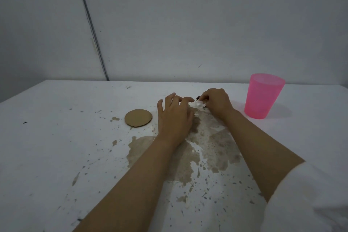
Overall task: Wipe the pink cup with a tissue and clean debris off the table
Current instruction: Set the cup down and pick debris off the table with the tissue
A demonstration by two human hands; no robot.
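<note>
Brown stain [188, 156] is covering the near surface [56, 137], with 1 cardboard disc [138, 118] lying just left of the hands. Left hand [175, 117] is lying loose and spread, fingertips at the tissue [197, 104], probably steadying it, while right hand [216, 103] is pinching the tissue against dark debris [198, 97] to scoop it. Pink cup [263, 96] is standing upright further right, touching neither hand, likely parked clear of the mess.

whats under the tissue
The tissue lies on the stained table, pinched by the right hand. A dark speck of debris shows at its far edge; anything directly beneath it is covered.
</note>
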